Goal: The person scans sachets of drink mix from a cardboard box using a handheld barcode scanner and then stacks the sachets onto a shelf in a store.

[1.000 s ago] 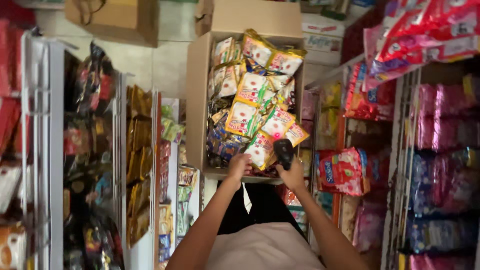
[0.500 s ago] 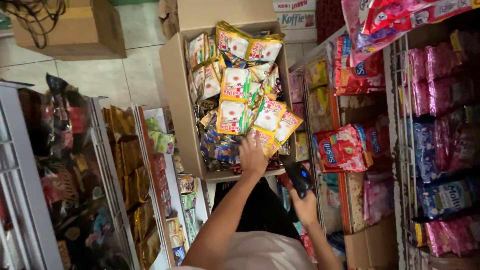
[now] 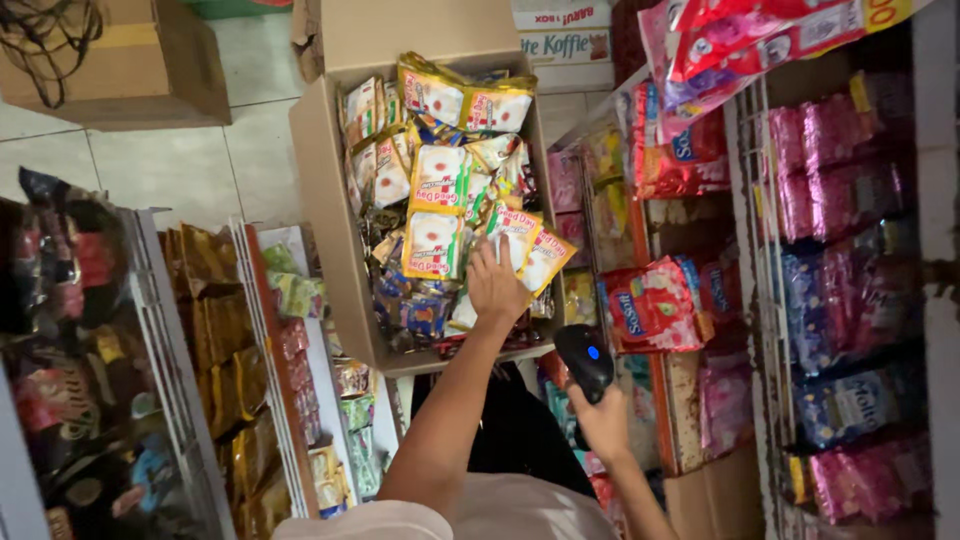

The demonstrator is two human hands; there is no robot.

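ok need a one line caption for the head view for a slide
Left hand on yellow sachet strips in an open cardboard box; right hand holds a black handheld scanner between shop shelves.

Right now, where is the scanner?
In the head view, the black scanner is in the right hand, low and right of centre, beside the open carton of sachets.

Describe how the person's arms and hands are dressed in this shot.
Both arms are bare from the shoulder down. The left hand and right hand wear no gloves; no watch, ring or bracelet shows. A light, pale top with short or no sleeves covers the shoulders at the bottom edge. Dark clothing shows below.
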